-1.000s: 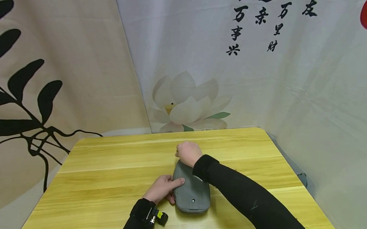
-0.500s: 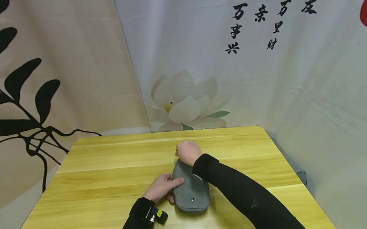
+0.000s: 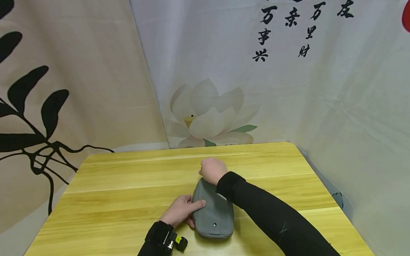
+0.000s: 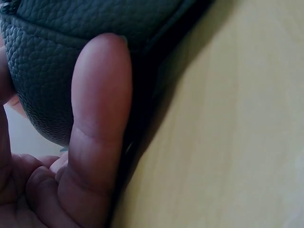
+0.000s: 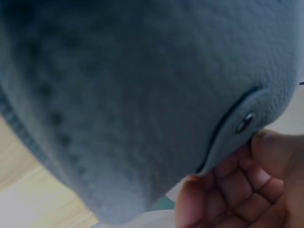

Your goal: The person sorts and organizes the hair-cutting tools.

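A grey pebbled-leather pouch lies on the wooden table, a small metal stud near its close end. My left hand grips its left side, the thumb laid over the top and the other fingers along the edge. Up close in the left wrist view, that thumb presses by a seam. At the pouch's far end is my right hand, its fingers curled. In the right wrist view its thumb and fingers pinch at a riveted tab on the pouch's end; what lies between the fingertips is mostly hidden.
The light wooden table spreads out around the pouch. Behind it hangs a printed cloth with a lotus and black characters, and more cloth stands at both sides. A small black wrist camera sits on the left cuff.
My right hand has shifted slightly to the right at the pouch's far end. The pouch's close end has edged a little left; the left hand keeps its grip.
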`<state>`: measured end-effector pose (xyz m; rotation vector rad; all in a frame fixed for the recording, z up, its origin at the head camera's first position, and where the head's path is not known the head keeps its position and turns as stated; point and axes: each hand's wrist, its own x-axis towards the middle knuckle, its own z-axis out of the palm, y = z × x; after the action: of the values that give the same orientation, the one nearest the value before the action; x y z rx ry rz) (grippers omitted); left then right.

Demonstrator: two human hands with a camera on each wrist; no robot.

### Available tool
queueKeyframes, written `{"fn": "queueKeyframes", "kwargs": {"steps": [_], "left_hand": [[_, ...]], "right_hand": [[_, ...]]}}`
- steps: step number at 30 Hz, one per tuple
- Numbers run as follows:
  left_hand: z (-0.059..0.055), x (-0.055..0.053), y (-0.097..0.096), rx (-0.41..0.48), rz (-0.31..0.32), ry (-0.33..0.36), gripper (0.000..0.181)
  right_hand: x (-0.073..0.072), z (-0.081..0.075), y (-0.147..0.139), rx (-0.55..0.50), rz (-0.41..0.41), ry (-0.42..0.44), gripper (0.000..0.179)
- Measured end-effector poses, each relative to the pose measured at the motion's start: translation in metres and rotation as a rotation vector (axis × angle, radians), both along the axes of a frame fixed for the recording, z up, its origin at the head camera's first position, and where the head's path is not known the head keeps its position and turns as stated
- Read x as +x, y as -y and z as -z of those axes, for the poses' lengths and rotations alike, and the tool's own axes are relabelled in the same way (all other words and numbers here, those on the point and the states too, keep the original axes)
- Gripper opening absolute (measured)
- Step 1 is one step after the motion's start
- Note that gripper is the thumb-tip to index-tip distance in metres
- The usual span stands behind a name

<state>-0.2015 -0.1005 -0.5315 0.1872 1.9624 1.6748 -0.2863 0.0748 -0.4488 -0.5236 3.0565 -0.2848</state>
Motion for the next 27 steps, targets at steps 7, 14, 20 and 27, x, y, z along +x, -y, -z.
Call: {"fn": "queueKeyframes", "kwargs": {"steps": [7, 14, 20, 27], "left_hand": [[0.0, 0.0, 0.0, -0.001, 0.001, 0.013, 0.052], [-0.006, 0.004, -0.002, -0.063, -0.037, -0.01, 0.06], [-0.016, 0.009, -0.006, -0.223, -0.124, -0.103, 0.063], [-0.02, 0.011, -0.011, -0.153, -0.011, -0.093, 0.055]], "right_hand": [[0.002, 0.0, -0.002, -0.037, -0.01, -0.004, 0.033], [0.0, 0.007, -0.009, -0.098, -0.053, 0.007, 0.04], [-0.001, 0.01, -0.012, -0.089, -0.072, -0.008, 0.048], [-0.002, 0.011, -0.013, -0.096, -0.087, 0.0, 0.05]]}}
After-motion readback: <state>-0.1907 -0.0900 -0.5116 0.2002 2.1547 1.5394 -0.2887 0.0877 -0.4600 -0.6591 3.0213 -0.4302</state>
